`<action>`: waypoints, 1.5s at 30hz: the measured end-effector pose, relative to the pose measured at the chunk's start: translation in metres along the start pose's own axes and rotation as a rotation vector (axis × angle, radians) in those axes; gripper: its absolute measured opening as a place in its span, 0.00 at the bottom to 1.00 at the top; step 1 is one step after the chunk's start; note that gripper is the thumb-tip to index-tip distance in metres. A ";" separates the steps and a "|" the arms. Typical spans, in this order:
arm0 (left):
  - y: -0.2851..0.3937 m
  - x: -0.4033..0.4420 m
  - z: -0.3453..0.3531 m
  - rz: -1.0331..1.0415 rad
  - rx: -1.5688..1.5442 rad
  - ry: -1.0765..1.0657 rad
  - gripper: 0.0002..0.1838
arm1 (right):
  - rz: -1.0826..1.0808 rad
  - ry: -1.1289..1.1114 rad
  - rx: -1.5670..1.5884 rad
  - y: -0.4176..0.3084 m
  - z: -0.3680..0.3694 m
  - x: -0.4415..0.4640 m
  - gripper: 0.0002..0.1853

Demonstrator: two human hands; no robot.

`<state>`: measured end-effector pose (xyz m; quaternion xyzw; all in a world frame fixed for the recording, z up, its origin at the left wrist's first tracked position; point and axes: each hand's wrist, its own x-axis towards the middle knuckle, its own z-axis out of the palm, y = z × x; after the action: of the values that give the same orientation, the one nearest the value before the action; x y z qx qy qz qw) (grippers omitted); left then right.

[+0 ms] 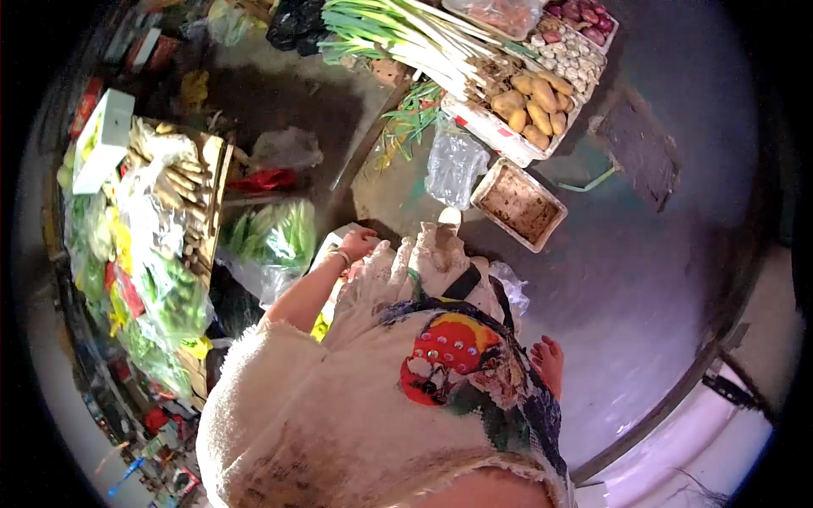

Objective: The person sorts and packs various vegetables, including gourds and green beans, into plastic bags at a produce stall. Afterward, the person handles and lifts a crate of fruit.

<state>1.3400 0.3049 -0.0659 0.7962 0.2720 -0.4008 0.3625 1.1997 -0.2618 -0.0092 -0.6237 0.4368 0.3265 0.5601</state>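
My left hand (pixel 360 244), with a bracelet (pixel 342 256) at the wrist, is beside a white edge (pixel 337 234) near my apron. Its fingers look loosely extended, and I see nothing held in them; whether it touches the edge I cannot tell. A clear bag of green vegetables (pixel 275 233) lies just left of that arm. Low at my other side hangs my right hand (pixel 549 360), its fingers apart and holding nothing. The pale apron (pixel 356 372) with a red printed patch covers the middle of the view.
Ahead right, a white crate holds potatoes (pixel 533 106), garlic (pixel 572 59) and red onions (pixel 584 19), with long leeks (pixel 415 38) beside it. A dirty tray (pixel 518 203) and clear plastic bag (pixel 456 161) lie on the floor. Bagged vegetables (pixel 165 220) fill the left stand.
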 end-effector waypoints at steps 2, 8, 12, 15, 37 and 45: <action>-0.006 -0.001 0.010 0.054 0.041 0.054 0.21 | -0.003 -0.038 -0.030 -0.015 0.002 0.009 0.22; -0.003 -0.014 0.046 0.086 -0.167 0.139 0.24 | -0.159 -0.252 -0.240 -0.051 -0.007 0.031 0.25; -0.002 -0.054 0.077 0.006 -0.200 0.208 0.23 | -0.107 -0.247 -0.342 -0.063 -0.038 0.056 0.22; -0.041 -0.054 0.120 -0.031 -0.341 0.158 0.25 | -0.050 -0.213 -0.323 -0.068 -0.082 0.090 0.19; -0.051 -0.099 0.227 -0.120 -0.810 0.283 0.18 | -0.092 -0.344 -0.433 -0.154 -0.122 0.162 0.27; -0.016 -0.124 0.204 -0.211 -0.755 0.287 0.18 | -0.086 -0.282 -0.442 -0.165 -0.104 0.145 0.21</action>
<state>1.1726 0.1346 -0.0533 0.6229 0.5278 -0.1929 0.5442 1.4007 -0.3912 -0.0546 -0.6972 0.2456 0.4737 0.4787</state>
